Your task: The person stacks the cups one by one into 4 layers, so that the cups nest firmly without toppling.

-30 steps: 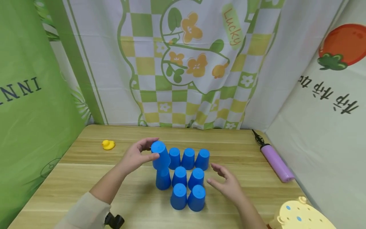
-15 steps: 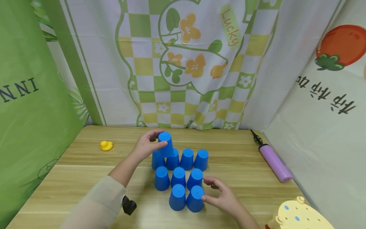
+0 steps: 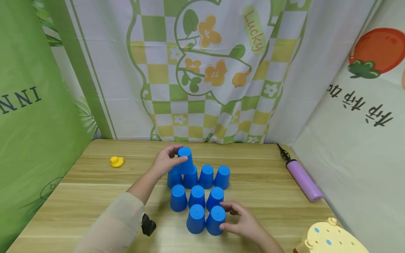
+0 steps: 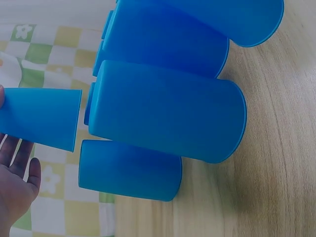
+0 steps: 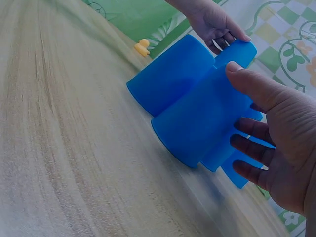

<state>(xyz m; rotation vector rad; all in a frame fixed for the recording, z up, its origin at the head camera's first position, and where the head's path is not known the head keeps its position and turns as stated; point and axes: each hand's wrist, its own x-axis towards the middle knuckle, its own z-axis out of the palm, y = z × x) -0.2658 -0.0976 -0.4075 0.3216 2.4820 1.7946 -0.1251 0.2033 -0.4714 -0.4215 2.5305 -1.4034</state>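
My left hand (image 3: 166, 161) holds a blue cup (image 3: 185, 160) upside down between thumb and fingers, just above the two leftmost cups of the back row. In the left wrist view, this held cup (image 4: 39, 118) is apart from the nearer cups. The back row has several inverted blue cups (image 3: 206, 176). Before it stand three in a middle row (image 3: 197, 196) and two in front. My right hand (image 3: 242, 223) is at the front right cup (image 3: 216, 220), its thumb tip at the cup's side and its fingers loosely bent. Whether it touches the cup, I cannot tell.
A yellow rubber duck (image 3: 117, 161) sits at the back left of the wooden table (image 3: 79, 196). A purple hand pump (image 3: 303, 180) lies along the right side. A pale yellow spotted object (image 3: 332, 239) stands at the front right corner. Curtains hang behind.
My left hand has carried its cup back and right, from above the middle row's left cup to above the back row. My right hand has moved left and nearer, to the front right cup.
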